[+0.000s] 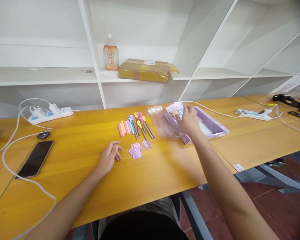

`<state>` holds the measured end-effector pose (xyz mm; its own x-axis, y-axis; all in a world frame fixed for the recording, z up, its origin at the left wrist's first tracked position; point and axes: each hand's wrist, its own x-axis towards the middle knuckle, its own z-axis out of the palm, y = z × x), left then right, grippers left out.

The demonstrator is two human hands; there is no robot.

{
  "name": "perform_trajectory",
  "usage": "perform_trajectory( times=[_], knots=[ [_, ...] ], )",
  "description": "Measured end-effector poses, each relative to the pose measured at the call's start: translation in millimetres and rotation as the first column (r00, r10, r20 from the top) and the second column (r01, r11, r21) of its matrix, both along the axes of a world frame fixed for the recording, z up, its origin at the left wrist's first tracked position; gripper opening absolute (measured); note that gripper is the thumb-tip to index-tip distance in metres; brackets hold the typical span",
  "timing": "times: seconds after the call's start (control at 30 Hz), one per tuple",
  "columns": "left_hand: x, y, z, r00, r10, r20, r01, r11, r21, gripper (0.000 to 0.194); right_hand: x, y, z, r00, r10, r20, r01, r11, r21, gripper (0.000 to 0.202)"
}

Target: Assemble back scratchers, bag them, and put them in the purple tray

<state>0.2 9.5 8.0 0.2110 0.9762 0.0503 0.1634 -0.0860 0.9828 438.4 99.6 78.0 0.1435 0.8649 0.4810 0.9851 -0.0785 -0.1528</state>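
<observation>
My right hand (189, 120) reaches into the left part of a purple open box (216, 130). Its fingers are bent around a clear plastic packet (177, 109) with a yellow hand-shaped back scratcher head in it; part of the packet is hidden. My left hand (110, 156) rests on the table, fingers loosely curved and apart, holding nothing. Just right of it lie a small pile of purple-pink cards (136, 151) and a single card (146, 144). Beyond them are several back scratchers (142, 126) with metal rods, beside a row of pink, yellow and blue sticks (126, 128).
Clear plastic bags (162, 123) lie left of the box. A phone (36, 158), a mouse (43, 135), a power strip (50, 114) and white cables are at left. Another power strip (253, 114) lies at right. A shelf behind holds a bottle (111, 55) and a taped carton (145, 70).
</observation>
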Motion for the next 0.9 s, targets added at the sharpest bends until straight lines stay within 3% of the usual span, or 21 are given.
perform_trajectory(
  times=[0.07,0.13,0.3,0.47,0.63,0.77,0.9],
  knots=[
    [0,0,-0.2,1.000,0.008,-0.009,-0.008,1.000,0.011,0.042,-43,-9,5.3,0.990,0.115,-0.079,-0.114,0.993,0.007,0.050],
    [-1,0,0.2,0.997,0.019,-0.073,-0.014,0.998,0.065,0.036,-80,-15,-0.3,0.968,0.199,-0.151,-0.206,0.978,-0.030,0.037],
    [-4,2,1.8,0.914,0.103,-0.392,0.034,0.944,0.327,0.020,-130,-23,-40.2,0.960,0.222,-0.173,-0.251,0.952,-0.176,0.027],
    [-1,30,8.8,0.791,0.149,-0.593,0.048,0.951,0.304,0.024,-136,-23,-60.5,0.968,0.187,-0.167,-0.225,0.942,-0.248,0.029],
    [12,84,23.3,0.574,0.219,-0.789,-0.061,0.972,0.226,0.032,-137,-19,-60.6,0.976,0.153,-0.156,-0.191,0.944,-0.268,0.029],
    [13,109,26.0,0.507,0.194,-0.840,-0.108,0.981,0.162,0.034,-135,-16,-63.0,0.975,0.142,-0.172,-0.189,0.936,-0.296,0.029],
    [9,113,26.5,0.483,0.150,-0.862,-0.118,0.987,0.106,0.039,-133,-14,-66.5,0.970,0.137,-0.200,-0.193,0.935,-0.296,0.027]
  ],
)
